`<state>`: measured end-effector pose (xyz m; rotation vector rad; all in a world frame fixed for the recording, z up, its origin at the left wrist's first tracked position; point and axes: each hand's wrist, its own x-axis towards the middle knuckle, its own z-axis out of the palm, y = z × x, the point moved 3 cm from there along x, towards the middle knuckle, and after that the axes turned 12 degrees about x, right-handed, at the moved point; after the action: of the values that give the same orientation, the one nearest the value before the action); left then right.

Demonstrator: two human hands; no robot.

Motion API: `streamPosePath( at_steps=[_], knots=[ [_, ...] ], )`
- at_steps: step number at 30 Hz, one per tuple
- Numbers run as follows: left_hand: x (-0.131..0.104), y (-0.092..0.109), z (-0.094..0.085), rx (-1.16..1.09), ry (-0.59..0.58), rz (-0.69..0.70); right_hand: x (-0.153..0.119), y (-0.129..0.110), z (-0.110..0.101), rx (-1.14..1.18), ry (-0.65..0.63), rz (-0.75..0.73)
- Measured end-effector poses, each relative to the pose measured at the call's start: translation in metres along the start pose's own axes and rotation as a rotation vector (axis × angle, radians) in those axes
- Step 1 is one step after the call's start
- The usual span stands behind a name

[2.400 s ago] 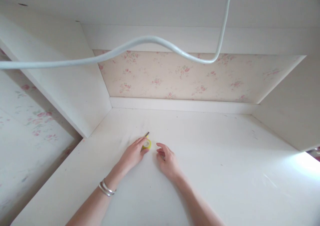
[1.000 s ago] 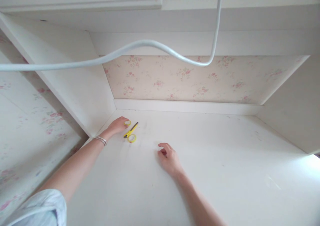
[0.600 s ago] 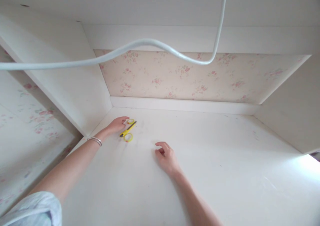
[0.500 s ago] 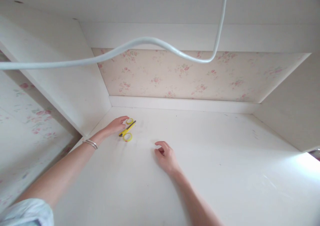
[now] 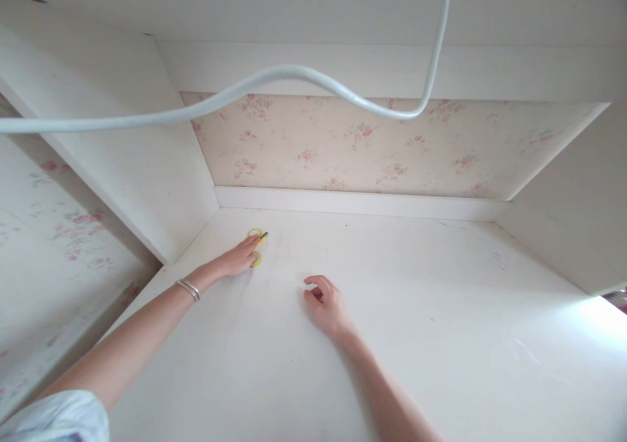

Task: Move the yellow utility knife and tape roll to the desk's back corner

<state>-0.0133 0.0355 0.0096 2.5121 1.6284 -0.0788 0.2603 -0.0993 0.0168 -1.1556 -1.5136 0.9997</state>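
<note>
My left hand lies flat on the white desk near its back left corner, fingers over a yellow utility knife whose dark tip pokes out. A yellow tape roll shows just beyond the fingers and a second yellow roll peeks from under them. My right hand rests on the desk further right, fingers loosely curled, holding nothing. A silver bracelet circles my left wrist.
A white cable hangs in a loop across the view. Floral wallpaper backs the alcove, with white side panels left and right and a shelf overhead. Bright light falls on the desk's right edge.
My left hand slid the knife and rolls from the desk's middle toward the back left corner. It now covers the knife and the nearer roll. My right hand stayed put.
</note>
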Motion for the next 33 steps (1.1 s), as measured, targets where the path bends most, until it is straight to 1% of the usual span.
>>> streamPosePath(
  at_steps=[6,9,12,14,16,17,18,19,20,22,23,24,25,26,28,31,33],
  knots=[
    [0.018,-0.016,-0.001,-0.031,0.026,-0.057,0.000,-0.001,0.000,-0.003,0.005,-0.012],
    [0.022,-0.024,-0.004,-0.044,0.044,-0.077,0.000,-0.001,0.000,-0.006,0.002,-0.018],
    [0.017,-0.026,-0.008,-0.055,0.078,-0.118,0.001,0.001,0.000,-0.008,-0.002,-0.019],
    [0.008,-0.018,-0.010,-0.080,0.157,-0.157,0.001,0.002,0.000,-0.013,-0.006,-0.014],
    [-0.006,0.003,-0.011,-0.145,0.292,-0.199,0.000,0.001,0.002,-0.026,-0.018,-0.015],
    [-0.014,0.019,-0.010,-0.191,0.364,-0.217,0.000,0.001,0.003,-0.038,-0.027,-0.021],
    [-0.023,0.038,-0.008,-0.238,0.410,-0.224,-0.001,0.000,0.004,-0.054,-0.037,-0.032],
    [-0.032,0.061,-0.006,-0.286,0.430,-0.215,-0.003,-0.002,0.006,-0.075,-0.048,-0.049],
    [-0.040,0.085,-0.003,-0.337,0.430,-0.183,-0.005,-0.004,0.007,-0.101,-0.062,-0.071],
    [-0.055,0.132,0.001,-0.452,0.379,-0.074,-0.009,-0.007,0.011,-0.167,-0.098,-0.121],
    [-0.062,0.152,0.002,-0.506,0.357,-0.016,-0.011,-0.008,0.012,-0.203,-0.120,-0.143],
    [-0.068,0.169,0.002,-0.551,0.326,0.045,-0.014,-0.009,0.014,-0.238,-0.144,-0.161],
    [-0.073,0.181,0.002,-0.591,0.295,0.089,-0.016,-0.010,0.015,-0.268,-0.169,-0.175],
    [-0.076,0.189,0.001,-0.626,0.261,0.121,-0.017,-0.010,0.016,-0.292,-0.195,-0.185],
    [-0.081,0.194,0.001,-0.674,0.205,0.152,-0.019,-0.009,0.018,-0.325,-0.237,-0.195],
    [-0.083,0.188,0.001,-0.695,0.156,0.165,-0.019,-0.008,0.020,-0.365,-0.275,-0.191],
    [-0.083,0.184,0.001,-0.691,0.146,0.168,-0.018,-0.007,0.021,-0.389,-0.285,-0.182]
  ],
)
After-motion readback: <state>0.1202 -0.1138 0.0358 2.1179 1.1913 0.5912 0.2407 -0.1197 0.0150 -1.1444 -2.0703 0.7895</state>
